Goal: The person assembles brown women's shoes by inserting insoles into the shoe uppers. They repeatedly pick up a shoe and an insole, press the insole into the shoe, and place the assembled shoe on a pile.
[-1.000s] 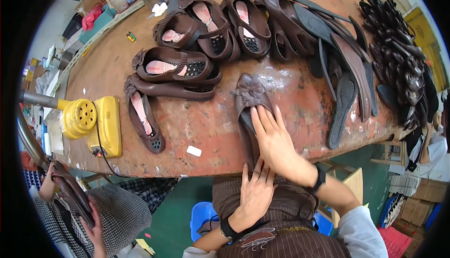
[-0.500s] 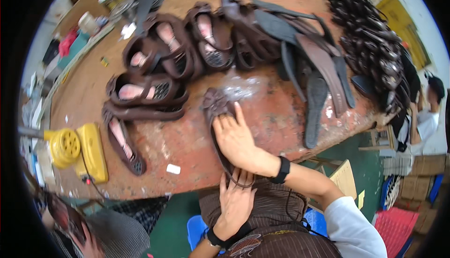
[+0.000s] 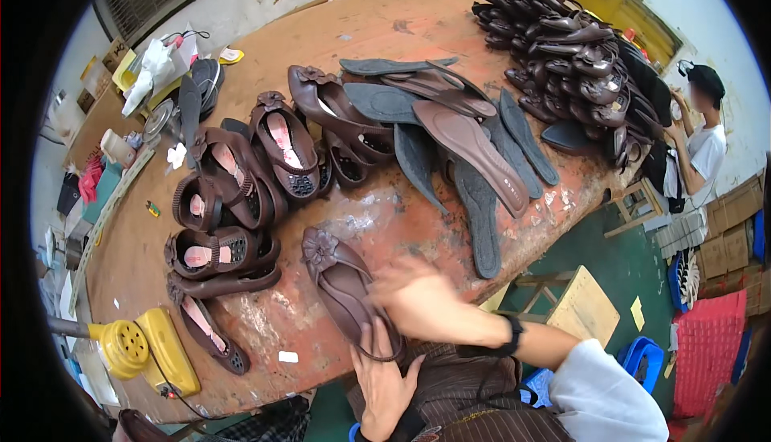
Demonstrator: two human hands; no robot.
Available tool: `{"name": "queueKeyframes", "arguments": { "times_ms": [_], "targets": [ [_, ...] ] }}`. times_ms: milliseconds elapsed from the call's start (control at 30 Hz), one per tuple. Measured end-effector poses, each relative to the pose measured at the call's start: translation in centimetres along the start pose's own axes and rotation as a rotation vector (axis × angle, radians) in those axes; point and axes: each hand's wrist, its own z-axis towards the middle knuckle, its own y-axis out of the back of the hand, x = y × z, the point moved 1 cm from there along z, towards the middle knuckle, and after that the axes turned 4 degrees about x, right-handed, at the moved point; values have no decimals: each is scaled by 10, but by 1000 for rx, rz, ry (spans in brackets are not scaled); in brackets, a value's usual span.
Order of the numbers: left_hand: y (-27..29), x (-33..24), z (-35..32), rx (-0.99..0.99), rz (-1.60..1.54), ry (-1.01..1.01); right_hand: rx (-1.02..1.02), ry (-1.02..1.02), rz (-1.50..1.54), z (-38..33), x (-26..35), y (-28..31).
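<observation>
The left hand (image 3: 383,382) comes up from below, fingers extended over the shoe's heel end, thumb spread wide; the right hand (image 3: 422,301) reaches leftward beside the shoe, too blurred to tell its grip. Half a second ago its fingers lay inside the brown shoe (image 3: 339,293), which rests at the table's (image 3: 265,325) near edge, toe pointing away and slightly left, long axis slanting

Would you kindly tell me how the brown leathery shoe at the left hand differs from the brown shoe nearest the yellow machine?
The brown leathery shoe looks plain brown inside; the brown shoe nearest the yellow machine shows a pink strip and dark holes. The left hand touches the first shoe; no hand touches the second. Both toes point toward the picture's upper left.
</observation>
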Motion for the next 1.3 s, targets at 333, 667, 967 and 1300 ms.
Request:
{"name": "queueKeyframes", "arguments": {
  "times_ms": [333,667,967,1300],
  "targets": [
    [130,6,-21,-61,-517,52,-370,-766,-42,-50,-121,75],
    [193,211,-114,-816,64,379,-627,-695,1227,-109,-79,129],
    [213,91,-22,-254,220,510,-749,-331,-24,-60,-63,98],
    [209,74,173,-851,342,242,-1448,-439,53,-75,-85,151]
  ]
}}
